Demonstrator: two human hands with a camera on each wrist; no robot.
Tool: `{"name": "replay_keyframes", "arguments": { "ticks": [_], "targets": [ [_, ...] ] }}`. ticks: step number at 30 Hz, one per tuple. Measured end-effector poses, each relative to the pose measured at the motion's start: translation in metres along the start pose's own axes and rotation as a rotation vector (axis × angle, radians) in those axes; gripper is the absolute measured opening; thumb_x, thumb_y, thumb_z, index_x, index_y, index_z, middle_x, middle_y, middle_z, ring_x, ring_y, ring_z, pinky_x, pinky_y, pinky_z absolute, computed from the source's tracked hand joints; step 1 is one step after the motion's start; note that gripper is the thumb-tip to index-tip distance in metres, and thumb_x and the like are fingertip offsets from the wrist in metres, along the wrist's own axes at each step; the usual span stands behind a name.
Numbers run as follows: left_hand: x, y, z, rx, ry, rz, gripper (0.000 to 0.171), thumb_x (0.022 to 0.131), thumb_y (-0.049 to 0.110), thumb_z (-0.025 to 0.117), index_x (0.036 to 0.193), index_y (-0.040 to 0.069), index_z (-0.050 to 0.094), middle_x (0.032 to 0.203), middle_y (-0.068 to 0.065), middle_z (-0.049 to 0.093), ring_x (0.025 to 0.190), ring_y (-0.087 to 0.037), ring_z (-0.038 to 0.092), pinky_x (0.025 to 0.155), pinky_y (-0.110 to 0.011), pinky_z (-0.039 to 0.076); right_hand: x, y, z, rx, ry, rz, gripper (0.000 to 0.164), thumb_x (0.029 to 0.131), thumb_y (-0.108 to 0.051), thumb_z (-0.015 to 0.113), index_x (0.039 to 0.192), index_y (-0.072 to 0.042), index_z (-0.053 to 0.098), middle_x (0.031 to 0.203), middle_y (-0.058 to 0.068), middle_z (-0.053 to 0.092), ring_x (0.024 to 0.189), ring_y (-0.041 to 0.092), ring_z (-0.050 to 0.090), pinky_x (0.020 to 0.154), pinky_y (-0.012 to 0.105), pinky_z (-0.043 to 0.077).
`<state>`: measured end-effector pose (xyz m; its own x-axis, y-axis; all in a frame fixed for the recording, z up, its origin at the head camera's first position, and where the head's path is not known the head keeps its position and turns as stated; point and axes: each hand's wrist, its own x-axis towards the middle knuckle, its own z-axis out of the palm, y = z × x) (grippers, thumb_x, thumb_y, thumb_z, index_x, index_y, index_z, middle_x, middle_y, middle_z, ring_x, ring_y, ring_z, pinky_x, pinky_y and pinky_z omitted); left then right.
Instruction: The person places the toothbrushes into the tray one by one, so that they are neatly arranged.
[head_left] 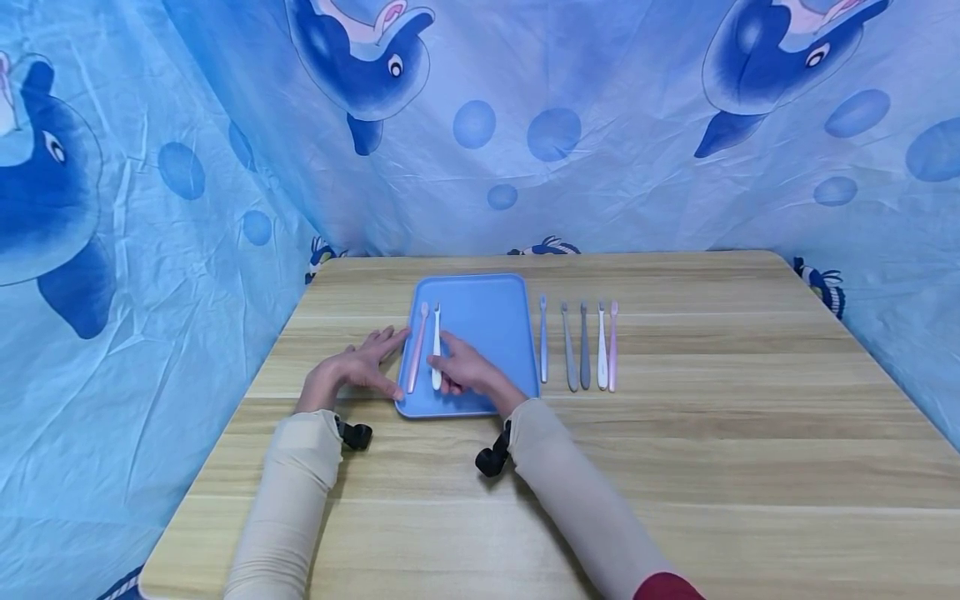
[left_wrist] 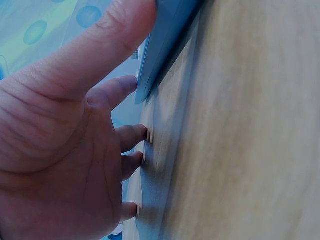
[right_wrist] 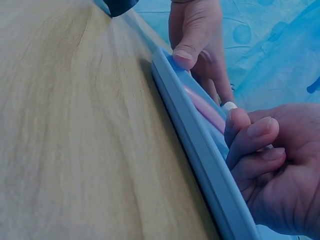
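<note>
A blue tray (head_left: 487,333) lies on the table, with a pink toothbrush (head_left: 417,350) along its left side. Just right of that, a white toothbrush (head_left: 437,333) is pinched by my right hand (head_left: 468,367), its head pointing away from me. In the right wrist view, the curled fingers (right_wrist: 252,145) hide most of the white handle. My left hand (head_left: 363,364) is spread at the tray's left edge. Its thumb (left_wrist: 117,30) touches the rim, while other fingertips rest on the wood in the left wrist view.
Right of the tray, several toothbrushes lie in a row: a blue one (head_left: 543,342), two grey ones, another white one (head_left: 602,350) and another pink one (head_left: 612,350). The wooden table (head_left: 750,400) ends at a blue dolphin-print curtain (head_left: 622,192).
</note>
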<state>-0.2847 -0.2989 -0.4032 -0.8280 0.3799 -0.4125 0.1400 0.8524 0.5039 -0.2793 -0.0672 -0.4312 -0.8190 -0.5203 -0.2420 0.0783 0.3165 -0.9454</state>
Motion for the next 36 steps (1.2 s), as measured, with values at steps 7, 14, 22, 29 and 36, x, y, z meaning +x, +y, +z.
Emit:
{"name": "replay_keyframes", "arguments": {
  "ticks": [7, 14, 22, 29, 36],
  "targets": [
    [0.001, 0.002, 0.000, 0.003, -0.002, -0.010, 0.129, 0.071, 0.054, 0.086, 0.163, 0.021, 0.002, 0.168, -0.023, -0.008, 0.154, -0.047, -0.014, 0.118, -0.076, -0.005, 0.002, -0.003, 0.003, -0.049, -0.001, 0.011, 0.065, 0.106, -0.022, 0.048, 0.161, -0.014, 0.014, 0.054, 0.001, 0.056, 0.038, 0.010, 0.045, 0.037, 0.022, 0.036],
    [0.002, 0.001, 0.000, 0.010, -0.002, -0.011, 0.129, 0.071, 0.054, 0.086, 0.163, 0.021, 0.002, 0.168, -0.024, -0.008, 0.154, -0.048, -0.013, 0.117, -0.077, -0.005, 0.006, -0.007, 0.006, -0.067, 0.015, 0.040, 0.062, 0.105, -0.021, 0.049, 0.159, -0.012, 0.020, 0.054, 0.002, 0.058, 0.039, 0.010, 0.046, 0.037, 0.021, 0.036],
    [0.003, 0.000, 0.000, 0.006, -0.005, -0.010, 0.129, 0.070, 0.056, 0.085, 0.163, 0.021, 0.002, 0.168, -0.023, -0.010, 0.154, -0.047, -0.015, 0.117, -0.076, -0.006, 0.008, -0.012, 0.010, -0.102, 0.031, 0.071, 0.061, 0.106, -0.022, 0.048, 0.159, -0.011, 0.019, 0.053, 0.002, 0.057, 0.038, 0.010, 0.046, 0.037, 0.021, 0.034],
    [0.004, 0.000, 0.000, 0.014, -0.008, -0.022, 0.130, 0.070, 0.057, 0.085, 0.163, 0.022, 0.002, 0.169, -0.022, -0.010, 0.154, -0.047, -0.015, 0.118, -0.076, -0.007, 0.010, -0.013, 0.013, -0.126, 0.045, 0.072, 0.057, 0.106, -0.021, 0.048, 0.156, -0.010, 0.024, 0.052, 0.003, 0.058, 0.037, 0.011, 0.048, 0.036, 0.022, 0.036],
    [0.003, 0.000, 0.000, 0.013, -0.009, -0.023, 0.130, 0.070, 0.057, 0.085, 0.163, 0.023, 0.001, 0.169, -0.022, -0.010, 0.155, -0.046, -0.015, 0.118, -0.075, -0.007, 0.011, -0.015, 0.017, -0.153, 0.069, 0.078, 0.054, 0.106, -0.020, 0.048, 0.154, -0.008, 0.027, 0.052, 0.003, 0.058, 0.036, 0.012, 0.051, 0.035, 0.022, 0.039]
  ]
}}
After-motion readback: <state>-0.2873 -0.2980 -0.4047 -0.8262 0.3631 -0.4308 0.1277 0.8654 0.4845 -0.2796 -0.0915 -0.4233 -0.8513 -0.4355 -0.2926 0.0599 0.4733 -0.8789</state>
